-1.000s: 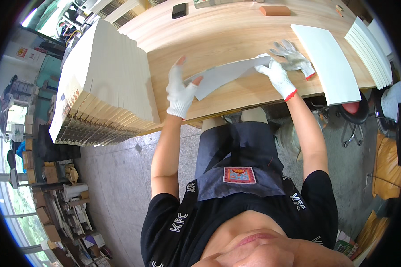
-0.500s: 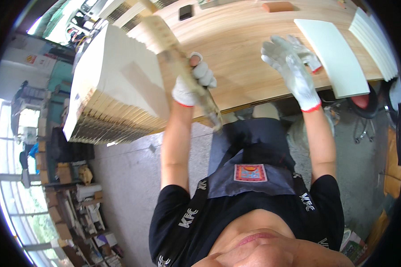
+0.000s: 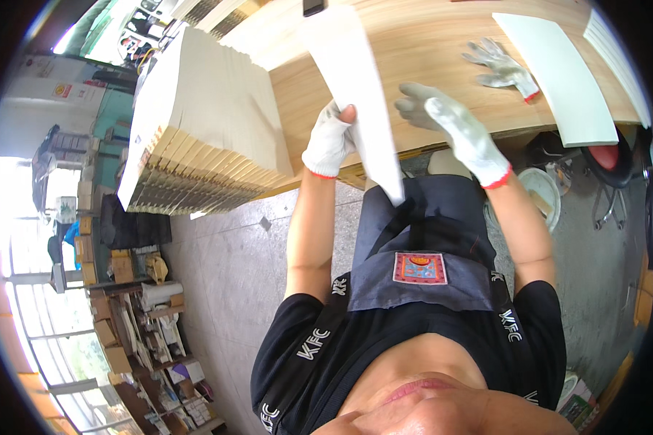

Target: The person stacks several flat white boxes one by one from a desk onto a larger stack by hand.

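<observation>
view: looking down from the person's head at a pale wooden table (image 3: 442, 58), with the person's own forearms rising from the lower edge.
left hand: the left hand (image 3: 329, 142), in a white work glove with a red cuff, is closed in a pinch on the edge of a long white sheet (image 3: 355, 87); one bare fingertip shows through the glove against the sheet.
white sheet: a flat, stiff-looking white piece, held up off the table and tilted, its upper end over the tabletop and its lower corner hanging past the table's near edge over the person's dark apron (image 3: 421, 246).
right hand: the right hand (image 3: 442, 119), in a grey-white glove with a red cuff, is spread with fingers apart, just to the right of the sheet and not touching it; it holds nothing.
stack on the left: a tall pile of cream-coloured flat cards (image 3: 210, 116) fills the left end of the table, its many layered edges facing the person, just beside the left hand.
spare glove: a loose grey glove (image 3: 502, 67) lies flat on the table beyond the right hand, near a white panel (image 3: 559, 72) lying at the right end.
further right: another stack of white sheets (image 3: 617, 58) at the table's right end.
floor: grey concrete floor (image 3: 225, 290) below the table; cluttered shelves at the far left.
</observation>
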